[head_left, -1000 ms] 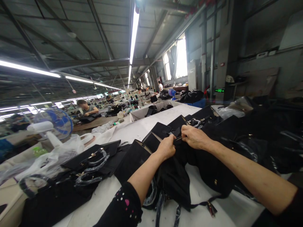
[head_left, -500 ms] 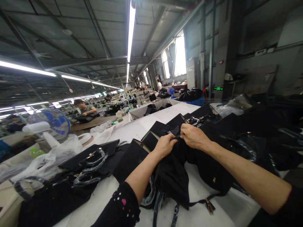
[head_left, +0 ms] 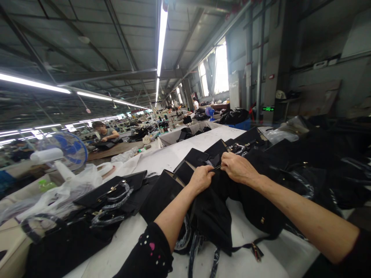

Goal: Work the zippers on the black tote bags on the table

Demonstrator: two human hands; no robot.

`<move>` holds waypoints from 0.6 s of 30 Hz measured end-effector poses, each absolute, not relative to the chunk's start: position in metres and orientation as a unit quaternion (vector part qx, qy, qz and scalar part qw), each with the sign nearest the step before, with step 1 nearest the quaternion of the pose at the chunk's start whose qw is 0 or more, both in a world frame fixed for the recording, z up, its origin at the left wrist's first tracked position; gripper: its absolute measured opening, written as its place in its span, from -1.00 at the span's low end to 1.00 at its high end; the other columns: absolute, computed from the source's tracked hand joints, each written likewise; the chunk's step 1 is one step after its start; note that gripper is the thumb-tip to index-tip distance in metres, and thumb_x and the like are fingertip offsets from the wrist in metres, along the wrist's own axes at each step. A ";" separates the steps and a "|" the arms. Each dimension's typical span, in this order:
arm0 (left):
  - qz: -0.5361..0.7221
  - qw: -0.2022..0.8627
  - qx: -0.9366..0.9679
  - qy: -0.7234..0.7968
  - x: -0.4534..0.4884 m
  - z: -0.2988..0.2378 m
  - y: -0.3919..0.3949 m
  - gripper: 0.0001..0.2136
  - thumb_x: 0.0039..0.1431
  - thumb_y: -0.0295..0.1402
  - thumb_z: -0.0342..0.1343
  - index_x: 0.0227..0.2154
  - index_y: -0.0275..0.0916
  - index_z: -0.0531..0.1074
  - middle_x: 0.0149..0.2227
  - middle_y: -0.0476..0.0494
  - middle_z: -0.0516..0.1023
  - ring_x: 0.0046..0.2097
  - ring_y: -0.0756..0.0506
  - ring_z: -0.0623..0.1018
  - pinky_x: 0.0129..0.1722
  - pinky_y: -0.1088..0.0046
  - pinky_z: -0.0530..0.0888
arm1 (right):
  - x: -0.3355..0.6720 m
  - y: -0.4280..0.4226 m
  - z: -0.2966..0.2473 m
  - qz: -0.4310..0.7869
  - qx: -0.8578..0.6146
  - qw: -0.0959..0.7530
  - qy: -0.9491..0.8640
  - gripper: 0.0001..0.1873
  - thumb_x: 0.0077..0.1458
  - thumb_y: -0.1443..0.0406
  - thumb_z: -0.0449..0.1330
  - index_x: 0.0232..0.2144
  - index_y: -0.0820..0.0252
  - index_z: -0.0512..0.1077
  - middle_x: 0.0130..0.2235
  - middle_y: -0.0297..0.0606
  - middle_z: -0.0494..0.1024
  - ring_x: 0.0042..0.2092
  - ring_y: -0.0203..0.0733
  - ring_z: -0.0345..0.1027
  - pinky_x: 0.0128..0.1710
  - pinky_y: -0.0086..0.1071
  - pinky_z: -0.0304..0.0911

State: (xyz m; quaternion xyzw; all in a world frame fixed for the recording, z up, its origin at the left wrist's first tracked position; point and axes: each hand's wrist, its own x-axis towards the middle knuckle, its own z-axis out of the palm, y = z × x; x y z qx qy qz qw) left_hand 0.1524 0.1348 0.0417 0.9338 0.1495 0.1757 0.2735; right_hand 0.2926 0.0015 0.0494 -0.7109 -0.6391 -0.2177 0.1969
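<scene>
A black fabric bag (head_left: 213,216) hangs and drapes over the white table (head_left: 255,258) in front of me. My left hand (head_left: 201,178) pinches its upper edge. Close beside it, my right hand (head_left: 237,168) grips the same edge, fingers curled in. A short taut stretch of the edge shows between the two hands. Below, plastic-wrapped handles (head_left: 195,251) lie on the table, and a strap with a zipper pull (head_left: 256,251) trails to the right. The parts of the bag under my fingers are hidden.
More black bags with wrapped handles (head_left: 113,197) lie at left, and a dark pile of bags (head_left: 313,166) fills the right. A blue fan (head_left: 68,148) and clear plastic bags (head_left: 62,197) stand left of the table. A co-worker (head_left: 106,133) sits further back.
Both hands stay at almost the same place on the bag's edge. The view has shifted very slightly; nothing was let go or taken hold of.
</scene>
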 end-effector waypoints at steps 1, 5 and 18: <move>0.173 0.282 0.932 0.147 0.151 0.041 0.135 -0.84 0.10 -0.47 0.02 -0.36 -0.24 0.51 -0.38 -0.08 0.57 -0.27 -0.10 0.52 -0.27 0.44 0.35 | 0.294 0.001 0.049 -0.220 -0.708 0.198 -0.641 -0.82 0.18 0.39 0.16 -0.49 0.19 0.34 -0.29 -0.28 0.39 -0.25 -0.23 0.26 -0.28 -0.36 0.13; 0.176 0.322 0.917 0.158 0.144 0.038 0.135 -0.61 -0.01 -0.60 0.02 -0.08 -0.25 0.40 -0.20 -0.07 0.59 -0.20 -0.04 0.54 -0.23 0.51 0.41 | 0.295 0.001 0.047 -0.222 -0.704 0.203 -0.643 -0.81 0.18 0.37 0.18 -0.50 0.19 0.36 -0.29 -0.27 0.40 -0.24 -0.21 0.28 -0.27 -0.35 0.13; 0.235 0.295 0.895 0.236 0.137 0.035 0.132 -0.93 0.01 -0.36 0.18 -0.51 -0.22 0.50 -0.54 0.03 0.48 -0.42 -0.01 0.44 -0.41 0.50 0.28 | 0.299 0.000 0.045 -0.228 -0.683 0.195 -0.666 -0.84 0.18 0.32 0.21 -0.45 0.21 0.40 -0.27 -0.28 0.41 -0.23 -0.19 0.30 -0.23 -0.31 0.13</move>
